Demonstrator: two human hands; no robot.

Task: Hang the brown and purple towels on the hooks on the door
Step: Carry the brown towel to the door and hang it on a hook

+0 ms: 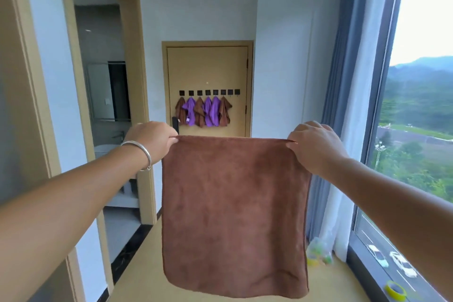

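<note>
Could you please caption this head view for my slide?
Both hands, left and right, hold a brown towel before the door.

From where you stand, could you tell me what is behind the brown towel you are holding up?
Behind the held brown towel lie the floor and the door's lower part, both mostly covered. Above its top edge, the hooks and six hung towels show.

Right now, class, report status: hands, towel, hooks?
Left hand and right hand pinch brown towel top corners. Six door hooks filled, two right hooks free. Path ahead open.
</note>
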